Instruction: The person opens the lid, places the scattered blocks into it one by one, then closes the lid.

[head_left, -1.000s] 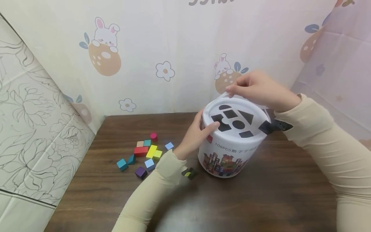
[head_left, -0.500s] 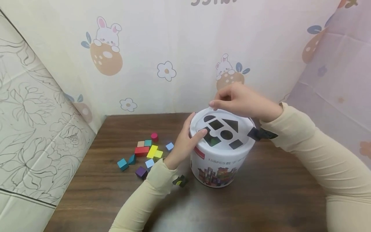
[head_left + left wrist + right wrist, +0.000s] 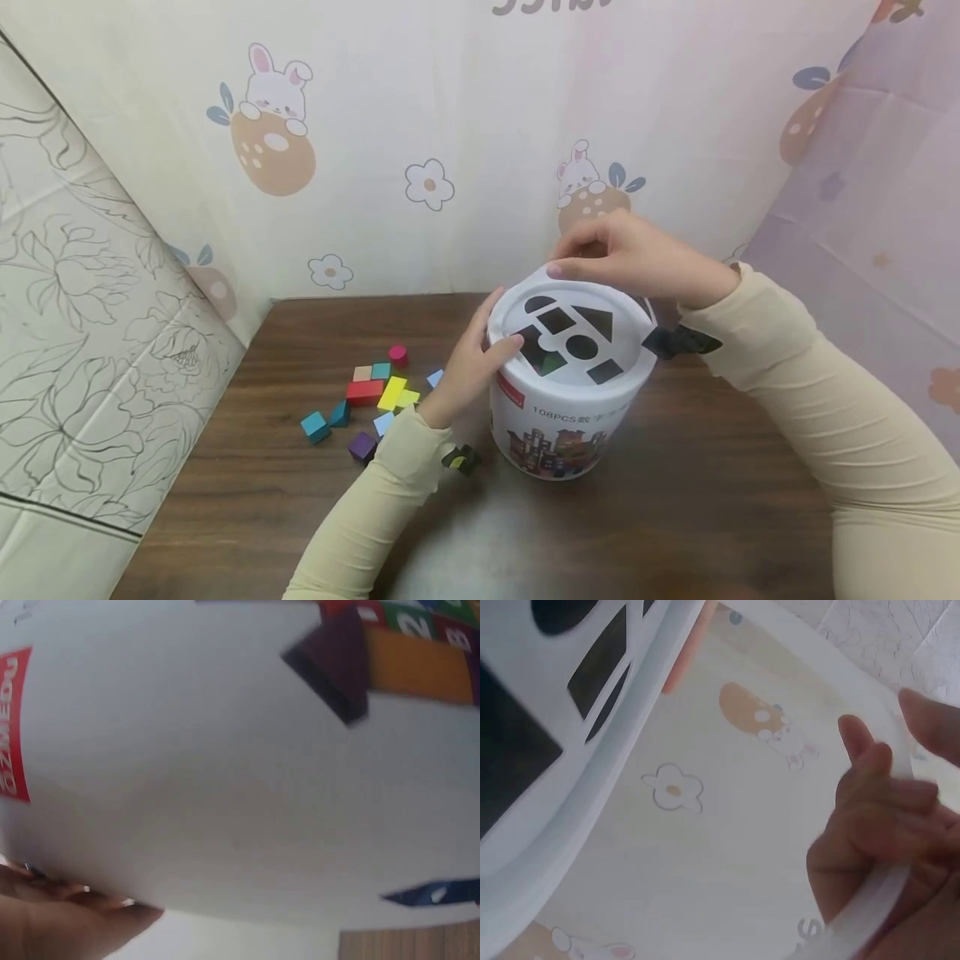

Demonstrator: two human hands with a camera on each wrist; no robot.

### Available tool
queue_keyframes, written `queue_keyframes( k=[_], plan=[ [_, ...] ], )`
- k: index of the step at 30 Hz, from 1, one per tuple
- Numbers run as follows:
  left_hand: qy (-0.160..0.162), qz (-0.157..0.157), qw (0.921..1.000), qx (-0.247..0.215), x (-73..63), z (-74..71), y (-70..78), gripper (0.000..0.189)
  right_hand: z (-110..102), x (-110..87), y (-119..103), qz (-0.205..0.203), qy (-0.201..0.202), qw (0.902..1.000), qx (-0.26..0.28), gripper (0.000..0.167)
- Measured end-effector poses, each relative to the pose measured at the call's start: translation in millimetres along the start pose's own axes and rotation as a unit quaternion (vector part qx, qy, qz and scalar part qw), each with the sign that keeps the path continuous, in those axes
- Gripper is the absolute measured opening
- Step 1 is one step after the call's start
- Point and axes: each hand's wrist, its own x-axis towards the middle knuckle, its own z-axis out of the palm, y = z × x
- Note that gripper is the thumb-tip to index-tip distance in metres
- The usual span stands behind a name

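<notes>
A white toy-block bucket stands on the wooden table, with a printed picture of buildings on its side. Its white lid has dark shape-sorting holes. My left hand holds the bucket's left side, thumb over the lid's edge. In the left wrist view, the fingers lie against the bucket's wall, beside a red label. Over the back of the lid, my right hand grips the raised white carrying handle. The right wrist view shows curled fingers around that handle, away from the lid's rim.
Several colored blocks lie left of the bucket, among them a red block, a teal cube, a purple cube and a crimson cylinder. A patterned curtain hangs behind the table.
The bucket has shifted left and closer to me, both hands going with it. Most of that happened in the first half second; since then it has barely moved. The blocks stay put.
</notes>
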Motion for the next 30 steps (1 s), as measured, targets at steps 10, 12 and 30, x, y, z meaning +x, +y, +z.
queue_keyframes(
  k=[10,12,30],
  plan=[
    [-0.003,0.026,0.9996,-0.008,0.9,-1.7,-4.1,0.069,-18,2.5,43,-0.023,-0.029,0.9989,0.027,0.029],
    [-0.001,0.029,0.9995,-0.011,0.8,-1.5,-4.4,0.068,-19,4.9,53,-0.002,-0.021,0.9993,0.032,0.029],
    [0.028,-0.002,0.9994,-0.021,-2.3,2.1,-6.4,0.074,36,20.7,154,0.108,0.045,0.9881,0.1,0.019]
  ],
)
